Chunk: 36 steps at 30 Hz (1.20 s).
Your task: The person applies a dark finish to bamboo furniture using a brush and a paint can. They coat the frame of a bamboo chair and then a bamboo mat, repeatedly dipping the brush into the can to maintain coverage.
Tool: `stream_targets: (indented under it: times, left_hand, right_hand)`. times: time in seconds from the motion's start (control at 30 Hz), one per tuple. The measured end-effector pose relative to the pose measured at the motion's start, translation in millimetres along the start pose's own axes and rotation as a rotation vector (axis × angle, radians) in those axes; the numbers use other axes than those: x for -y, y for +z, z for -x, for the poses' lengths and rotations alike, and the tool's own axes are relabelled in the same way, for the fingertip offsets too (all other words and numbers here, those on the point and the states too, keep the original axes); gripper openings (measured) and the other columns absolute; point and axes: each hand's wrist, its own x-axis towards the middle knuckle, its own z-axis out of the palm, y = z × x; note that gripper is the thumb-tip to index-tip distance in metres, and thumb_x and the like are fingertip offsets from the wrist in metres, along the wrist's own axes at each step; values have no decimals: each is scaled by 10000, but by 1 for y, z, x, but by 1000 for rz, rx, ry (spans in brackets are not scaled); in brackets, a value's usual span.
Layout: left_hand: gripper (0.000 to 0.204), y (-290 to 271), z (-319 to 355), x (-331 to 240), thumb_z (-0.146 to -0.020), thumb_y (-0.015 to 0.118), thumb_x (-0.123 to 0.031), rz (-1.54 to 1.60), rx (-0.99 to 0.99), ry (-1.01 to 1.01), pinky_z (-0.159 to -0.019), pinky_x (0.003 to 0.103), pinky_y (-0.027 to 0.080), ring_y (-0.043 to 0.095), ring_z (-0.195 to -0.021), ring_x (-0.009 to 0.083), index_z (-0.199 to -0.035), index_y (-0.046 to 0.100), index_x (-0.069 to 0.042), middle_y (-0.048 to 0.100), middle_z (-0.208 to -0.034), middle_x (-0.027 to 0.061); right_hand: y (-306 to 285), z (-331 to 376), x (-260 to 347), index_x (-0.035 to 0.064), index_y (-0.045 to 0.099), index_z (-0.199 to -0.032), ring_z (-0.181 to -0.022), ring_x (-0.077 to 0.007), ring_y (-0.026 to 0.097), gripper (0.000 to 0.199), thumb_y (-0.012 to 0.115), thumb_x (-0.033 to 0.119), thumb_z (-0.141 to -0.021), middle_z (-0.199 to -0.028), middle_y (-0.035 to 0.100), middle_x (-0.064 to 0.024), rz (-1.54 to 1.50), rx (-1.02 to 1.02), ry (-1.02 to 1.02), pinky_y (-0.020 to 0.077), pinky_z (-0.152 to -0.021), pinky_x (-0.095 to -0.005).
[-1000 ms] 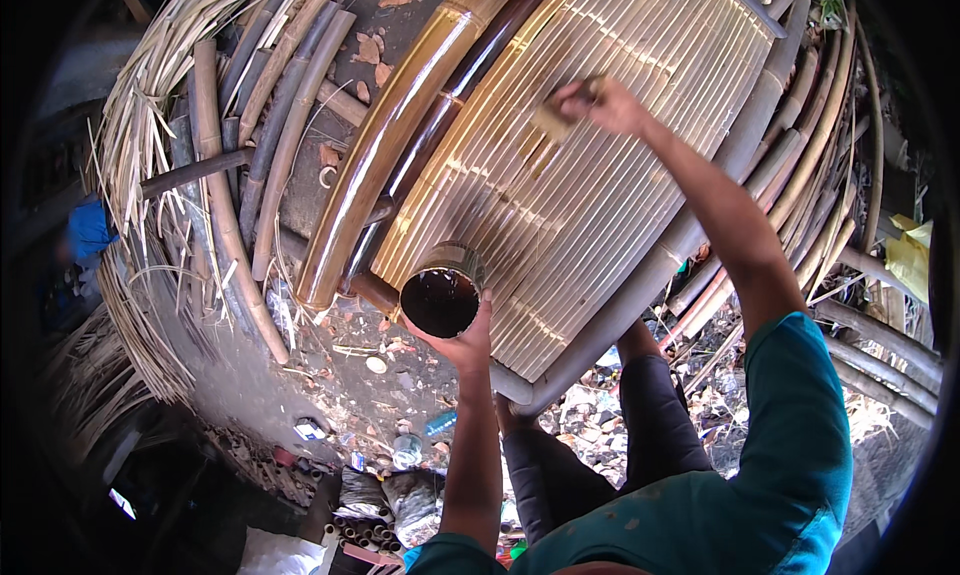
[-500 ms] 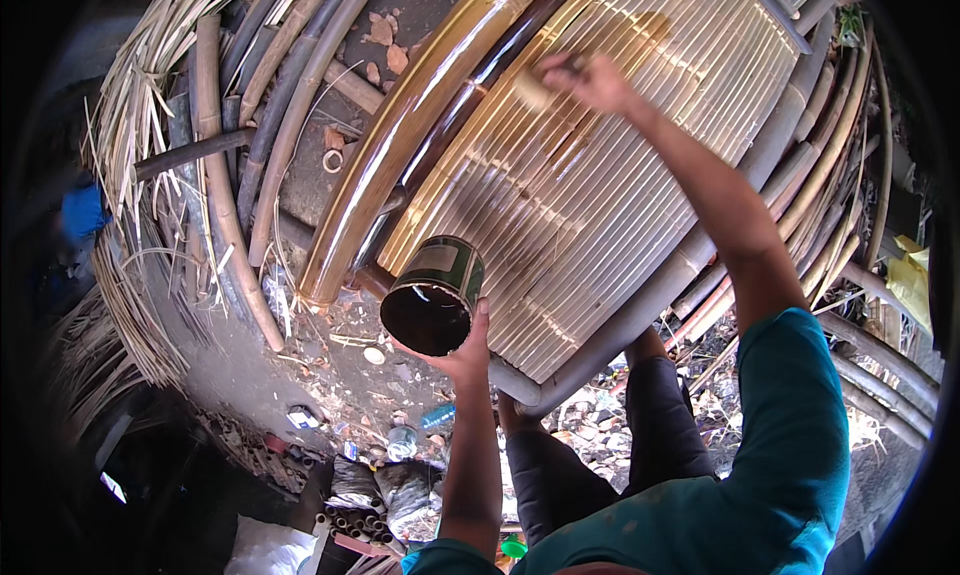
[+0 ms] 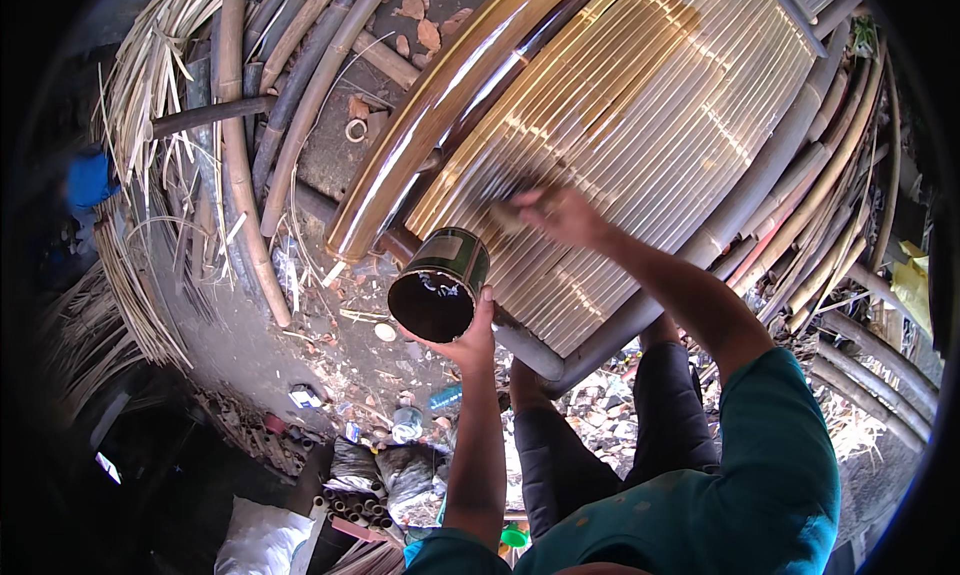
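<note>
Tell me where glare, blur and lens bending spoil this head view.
Head view: strong white glare streaks the glossy curved bamboo rail and the slatted panel; the right hand and what it holds are motion-blurred; the tin in the left hand is sharp; straight poles bow near the black rim.

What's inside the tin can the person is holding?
The tin can in the left hand holds dark, shiny liquid. How deep it goes is hidden below its surface.

Dirt floor, littered. Bamboo poles lie side by side on it, dry leaf strips beside them, broken shards, small scraps.
</note>
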Motion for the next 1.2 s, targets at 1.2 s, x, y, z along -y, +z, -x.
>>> stream_targets:
  times: [1.2]
  left_hand:
    - [1370, -153, 9, 66, -608, 969, -158, -73, -47, -103, -1159, 506, 336, 371, -1393, 365, -1530, -32, -4, 233, -1536, 271]
  right_hand:
    - [168, -72, 36, 115, 732, -1144, -867, -216, 724, 229, 699, 183, -927, -1034, 752, -105, 111, -36, 156, 579, -819, -333]
